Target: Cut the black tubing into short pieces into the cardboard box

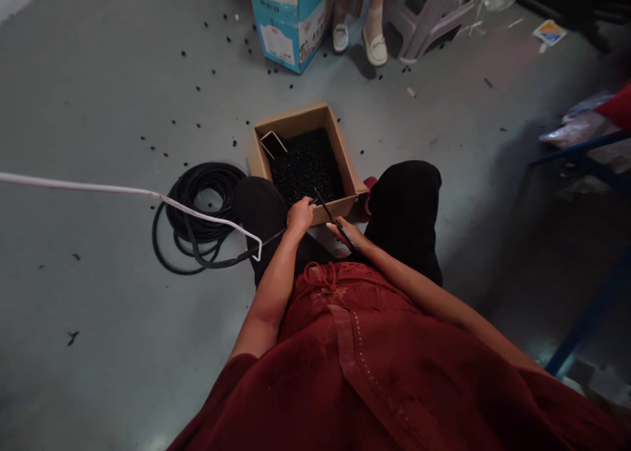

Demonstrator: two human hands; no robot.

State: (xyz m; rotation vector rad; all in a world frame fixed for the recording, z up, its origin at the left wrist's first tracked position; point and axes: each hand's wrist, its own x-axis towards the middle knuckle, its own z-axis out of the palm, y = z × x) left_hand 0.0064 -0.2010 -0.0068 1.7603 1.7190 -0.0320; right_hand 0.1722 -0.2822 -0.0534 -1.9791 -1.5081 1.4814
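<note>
My left hand (300, 218) is closed around a black tube (227, 263), whose end pokes out past my fingers over the near side of a cardboard box (340, 145). From the hand the tube runs left to a loose coil of black tubing (204, 198) on the floor. In my right hand (349, 233) is a dark pair of scissors (329, 213), its blades pointing up and left, close to the tube's end. Many small black pieces (308, 165) fill the box. A dark rectangular object with a pale edge (274, 145) lies on them at the box's far left corner.
A white cord (123, 190) stretches in from the left to a hooked end by my left knee. Ahead stand a blue and white carton (280, 30), another person's feet (374, 47) and a plastic stool (419, 23). Black bits dot the floor. Blue metal bars (576, 154) rise at right.
</note>
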